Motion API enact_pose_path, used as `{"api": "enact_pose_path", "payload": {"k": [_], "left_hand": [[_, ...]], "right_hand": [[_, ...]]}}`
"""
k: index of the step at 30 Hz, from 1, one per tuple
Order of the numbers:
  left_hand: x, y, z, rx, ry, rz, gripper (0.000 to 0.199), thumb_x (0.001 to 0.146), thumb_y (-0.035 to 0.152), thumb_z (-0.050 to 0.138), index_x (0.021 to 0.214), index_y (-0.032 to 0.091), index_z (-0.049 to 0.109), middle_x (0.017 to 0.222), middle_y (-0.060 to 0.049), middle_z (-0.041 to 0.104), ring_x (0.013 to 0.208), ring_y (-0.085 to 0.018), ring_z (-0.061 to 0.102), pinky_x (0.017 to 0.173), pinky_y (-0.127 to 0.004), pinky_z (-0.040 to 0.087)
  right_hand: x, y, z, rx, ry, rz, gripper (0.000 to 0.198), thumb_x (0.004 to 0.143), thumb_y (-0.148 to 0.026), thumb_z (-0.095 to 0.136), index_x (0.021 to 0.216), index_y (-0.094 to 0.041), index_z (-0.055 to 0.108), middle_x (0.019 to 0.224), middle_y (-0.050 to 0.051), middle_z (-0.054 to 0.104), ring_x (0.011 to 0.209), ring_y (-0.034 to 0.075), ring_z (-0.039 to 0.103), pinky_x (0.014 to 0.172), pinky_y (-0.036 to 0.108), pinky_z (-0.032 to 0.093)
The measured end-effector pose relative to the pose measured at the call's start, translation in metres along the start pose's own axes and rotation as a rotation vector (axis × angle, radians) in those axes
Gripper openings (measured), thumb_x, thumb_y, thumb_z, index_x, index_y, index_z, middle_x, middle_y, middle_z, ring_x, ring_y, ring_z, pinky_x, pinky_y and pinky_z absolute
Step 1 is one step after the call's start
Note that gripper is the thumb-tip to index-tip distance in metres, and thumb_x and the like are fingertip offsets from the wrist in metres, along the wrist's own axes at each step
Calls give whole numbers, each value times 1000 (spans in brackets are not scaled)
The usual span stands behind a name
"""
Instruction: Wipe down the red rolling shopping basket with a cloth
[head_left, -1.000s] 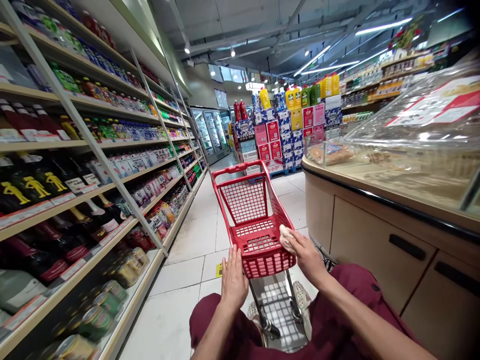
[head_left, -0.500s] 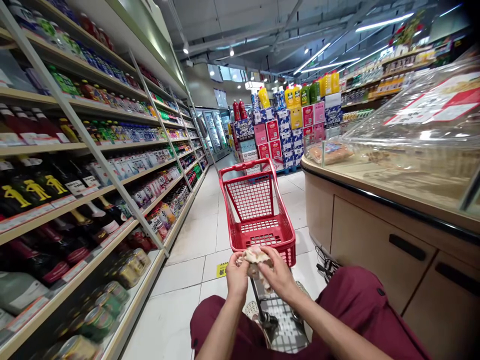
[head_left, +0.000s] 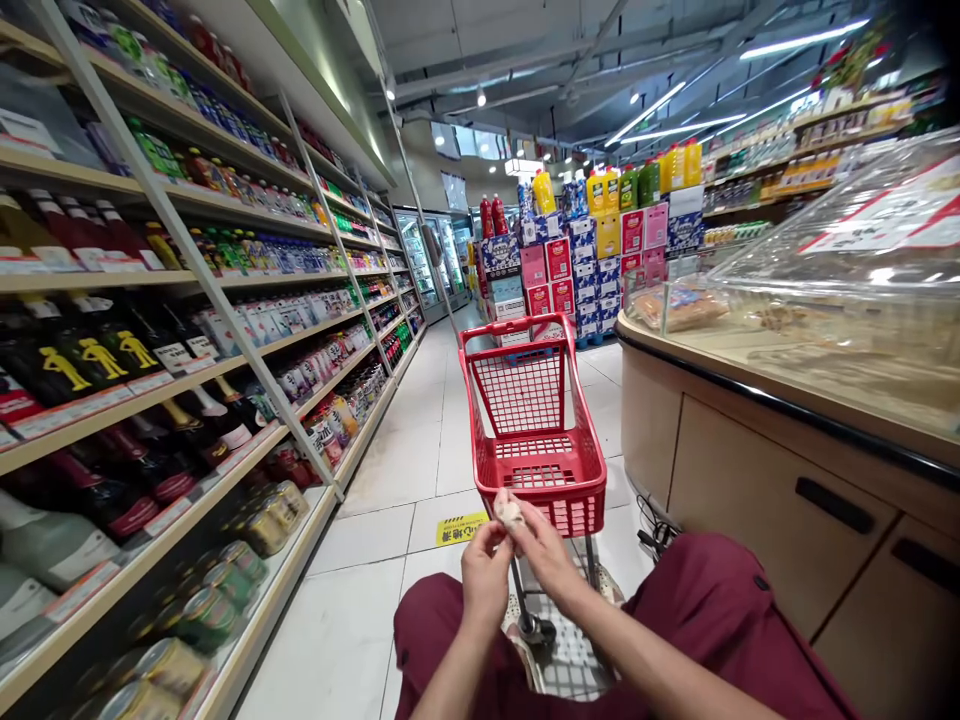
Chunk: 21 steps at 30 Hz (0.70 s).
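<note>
A small crumpled cream cloth (head_left: 510, 513), with patches of brown and pink, is bunched up between my hands above my lap. My right hand (head_left: 541, 552) is closed around it, its fingers covering the near and right side. My left hand (head_left: 486, 568) pinches at the lower left of the bundle, fingertips pressed against the right hand. Most of the cloth is hidden in the fingers. Just beyond my hands stands a red shopping cart (head_left: 536, 472) with a grid basket that looks bare inside.
Shelves of bottles and cans (head_left: 247, 330) line the left. A wooden counter (head_left: 720, 440) with clear covers is close on the right, black cables (head_left: 657, 530) at its foot. Stacked drink boxes (head_left: 581, 270) stand ahead. A yellow floor sticker (head_left: 459, 528) lies left of the cart.
The cloth was spread wider and hung down between my hands; now it is gathered into a small bundle. My hands have drawn together. The view has shifted slightly left.
</note>
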<state>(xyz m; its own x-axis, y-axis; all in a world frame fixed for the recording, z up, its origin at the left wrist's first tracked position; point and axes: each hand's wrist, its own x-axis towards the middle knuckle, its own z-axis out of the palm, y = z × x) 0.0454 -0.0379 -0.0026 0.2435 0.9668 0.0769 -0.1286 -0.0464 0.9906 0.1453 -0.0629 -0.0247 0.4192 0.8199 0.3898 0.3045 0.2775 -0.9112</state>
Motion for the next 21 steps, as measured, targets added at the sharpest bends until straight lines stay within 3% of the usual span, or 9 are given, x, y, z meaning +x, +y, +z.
{"api": "enact_pose_path", "payload": {"k": [2, 5, 10, 13, 15, 17, 21], "left_hand": [[-7, -2, 2, -67, -84, -96, 20, 53, 19, 64, 72, 16, 60, 72, -1, 63, 70, -14, 57, 70, -26, 43], [-16, -7, -3, -242, -246, -326, 30, 52, 11, 61, 80, 17, 59, 79, -3, 63, 71, -14, 58, 72, -28, 43], [-15, -7, -16, -258, -276, -461, 32, 49, 6, 50, 77, 14, 61, 75, -1, 62, 68, -10, 55, 68, -23, 41], [-10, -4, -24, -250, -312, -465, 34, 47, 6, 47, 76, 15, 61, 80, -2, 63, 76, -12, 56, 72, -25, 41], [-3, -4, -30, -247, -246, -442, 33, 47, 8, 47, 77, 17, 59, 81, -2, 63, 80, -14, 57, 76, -27, 41], [6, -7, -38, -159, -104, -427, 30, 50, 11, 48, 78, 19, 56, 82, -2, 64, 82, -15, 59, 77, -29, 41], [27, -13, -51, 53, 78, -414, 24, 54, 13, 51, 77, 18, 55, 86, -4, 63, 81, -16, 60, 72, -28, 40]], "right_hand": [[-14, 7, 4, -32, -25, 55, 48, 78, -31, 45, 125, -19, 43, 124, 8, 47, 120, 20, 38, 97, 36, 35], [-27, 16, 2, -167, -17, 95, 42, 79, -27, 41, 120, -19, 48, 126, 10, 42, 120, 22, 37, 97, 39, 34], [-27, 14, -6, -409, -173, -161, 45, 76, -17, 45, 121, -25, 45, 110, 8, 48, 94, 17, 55, 76, 30, 48], [-21, 9, -4, -648, -206, -304, 47, 76, -19, 50, 122, -23, 44, 106, 10, 52, 86, 19, 55, 69, 31, 49], [-9, 2, -2, -776, -208, -455, 45, 76, -18, 52, 121, -23, 46, 104, 9, 55, 86, 20, 54, 69, 33, 49], [11, -8, -3, -840, -144, -592, 39, 80, -15, 48, 118, -23, 49, 103, 8, 58, 86, 19, 54, 71, 33, 48], [48, -11, -3, -852, 18, -815, 36, 84, -12, 42, 118, -18, 49, 121, 11, 49, 113, 24, 41, 90, 41, 39]]}}
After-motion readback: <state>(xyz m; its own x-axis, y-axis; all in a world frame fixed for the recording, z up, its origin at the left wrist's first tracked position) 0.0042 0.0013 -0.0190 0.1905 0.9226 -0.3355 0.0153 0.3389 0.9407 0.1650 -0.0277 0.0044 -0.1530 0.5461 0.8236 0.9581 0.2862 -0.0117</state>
